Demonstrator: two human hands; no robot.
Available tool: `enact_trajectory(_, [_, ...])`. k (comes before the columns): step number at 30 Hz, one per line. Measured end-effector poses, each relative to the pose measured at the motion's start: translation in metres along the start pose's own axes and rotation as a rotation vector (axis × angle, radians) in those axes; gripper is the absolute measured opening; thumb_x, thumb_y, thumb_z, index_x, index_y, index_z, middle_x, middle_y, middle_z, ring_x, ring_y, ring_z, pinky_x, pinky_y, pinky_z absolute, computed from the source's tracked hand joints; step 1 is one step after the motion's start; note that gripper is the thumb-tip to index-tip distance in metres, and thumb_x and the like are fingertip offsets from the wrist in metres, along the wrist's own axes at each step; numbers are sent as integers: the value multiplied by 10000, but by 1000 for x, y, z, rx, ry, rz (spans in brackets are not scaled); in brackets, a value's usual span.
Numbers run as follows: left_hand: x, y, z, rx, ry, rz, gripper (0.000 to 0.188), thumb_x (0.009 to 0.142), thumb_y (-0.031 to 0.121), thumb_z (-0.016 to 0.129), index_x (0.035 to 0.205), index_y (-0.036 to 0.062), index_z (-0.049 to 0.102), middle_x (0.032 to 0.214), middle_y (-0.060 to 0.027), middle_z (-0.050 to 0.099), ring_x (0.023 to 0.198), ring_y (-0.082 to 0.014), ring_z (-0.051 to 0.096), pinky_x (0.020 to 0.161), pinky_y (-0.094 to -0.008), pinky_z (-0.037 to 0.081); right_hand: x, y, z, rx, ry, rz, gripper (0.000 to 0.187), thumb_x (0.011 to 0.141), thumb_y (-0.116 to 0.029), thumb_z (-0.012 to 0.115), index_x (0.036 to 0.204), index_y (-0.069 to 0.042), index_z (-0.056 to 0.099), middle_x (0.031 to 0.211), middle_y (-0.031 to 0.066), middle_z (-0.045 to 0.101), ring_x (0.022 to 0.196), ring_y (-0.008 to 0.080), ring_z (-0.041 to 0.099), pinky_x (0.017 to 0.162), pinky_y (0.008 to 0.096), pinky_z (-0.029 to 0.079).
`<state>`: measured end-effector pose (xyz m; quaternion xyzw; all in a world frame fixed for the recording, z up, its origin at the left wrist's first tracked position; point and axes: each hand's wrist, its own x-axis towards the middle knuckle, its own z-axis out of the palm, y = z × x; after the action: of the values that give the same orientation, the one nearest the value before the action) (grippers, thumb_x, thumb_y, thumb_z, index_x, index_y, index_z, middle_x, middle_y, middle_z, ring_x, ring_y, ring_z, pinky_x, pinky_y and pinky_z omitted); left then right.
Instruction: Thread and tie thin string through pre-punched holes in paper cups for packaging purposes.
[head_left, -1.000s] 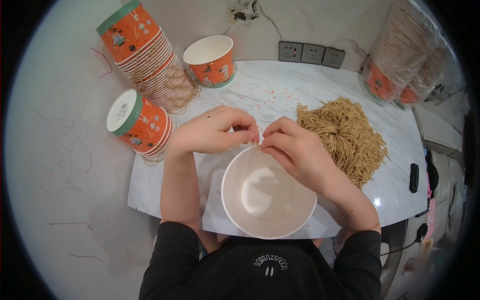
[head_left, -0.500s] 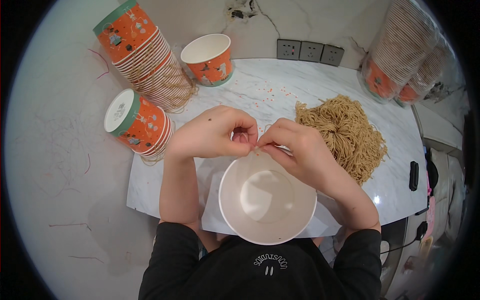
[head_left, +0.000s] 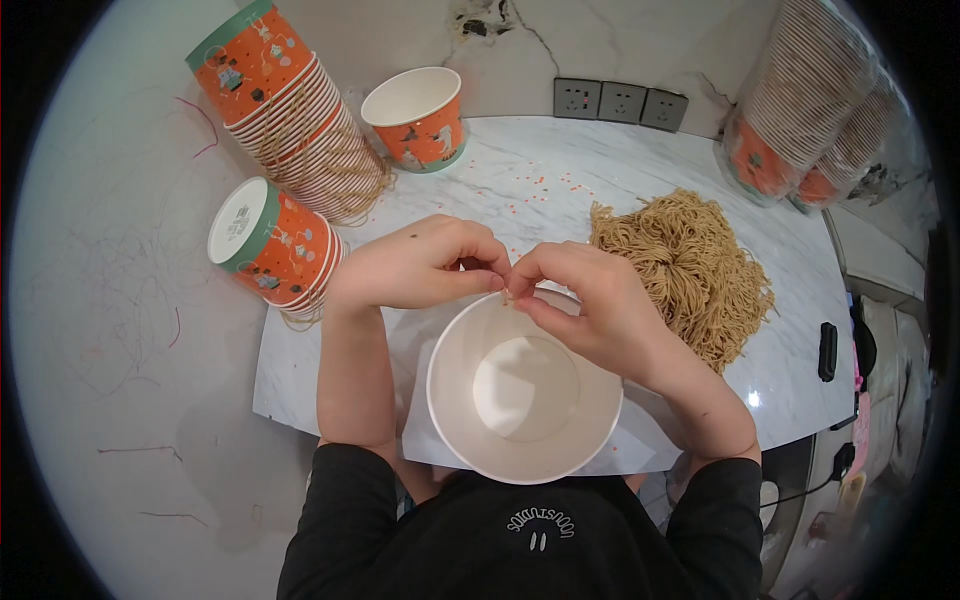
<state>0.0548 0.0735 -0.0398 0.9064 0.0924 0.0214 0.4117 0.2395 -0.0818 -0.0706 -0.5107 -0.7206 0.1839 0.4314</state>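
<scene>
A large white paper tub (head_left: 525, 440) sits in front of my body, its open mouth facing up at me. My right hand (head_left: 585, 295) pinches its far rim, with the thumb over the inner side. Against that same spot, my left hand (head_left: 435, 262) has thumb and forefinger pressed together, and its fingertips nearly meet the right hand's. Tiny orange bits show at the rim by my fingertips. Whatever the left fingers pinch is too small or hidden to make out. Right of my right hand lies a heap of thin tan cord (head_left: 690, 270).
Nested orange tubs form a tall stack (head_left: 290, 120) and a shorter stack (head_left: 285, 250) at left, with tan strands hanging on them. One tub (head_left: 415, 120) stands upright at the back. Wrapped tub stacks (head_left: 800, 110) are back right. A black object (head_left: 828, 352) lies near the right edge.
The tub has shifted slightly left and away from me, together with my hands at its rim. Both hands keep their pinch.
</scene>
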Motion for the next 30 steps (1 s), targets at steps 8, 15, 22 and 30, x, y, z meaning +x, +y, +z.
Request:
enact_trajectory(8, [-1, -5, -2, 14, -33, -75, 174, 908, 170, 689, 944, 0, 701, 758, -88, 667, 688, -151, 583, 637, -311, 461, 4, -5, 6, -52, 46, -66, 157, 835, -40, 749, 980, -56, 690, 904, 89, 723, 860, 267, 712, 781, 353, 552])
enact_trajectory(15, [7, -14, 9, -47, 46, -108, 240, 965, 227, 630, 924, -5, 674, 729, -58, 611, 703, -127, 556, 660, -307, 470, 3, -1, 6, 55, 110, 53, 145, 858, -16, 699, 990, -58, 658, 904, 111, 712, 849, 267, 722, 737, 365, 572])
enact_trajectory(22, [20, -16, 10, -476, 4, -196, 280, 1022, 262, 621, 921, 7, 677, 832, 34, 643, 800, -49, 550, 741, -252, 473, 7, 7, -6, 205, 166, 114, 144, 861, -10, 726, 985, -8, 654, 890, 96, 734, 834, 195, 735, 792, 321, 591])
enact_trajectory(30, [19, -21, 7, -529, -139, -184, 251, 1011, 253, 671, 922, 19, 688, 836, 41, 638, 821, -41, 566, 763, -228, 472, 8, 8, -8, 247, 75, 117, 128, 871, -9, 725, 978, 6, 655, 897, 85, 740, 831, 185, 735, 799, 314, 591])
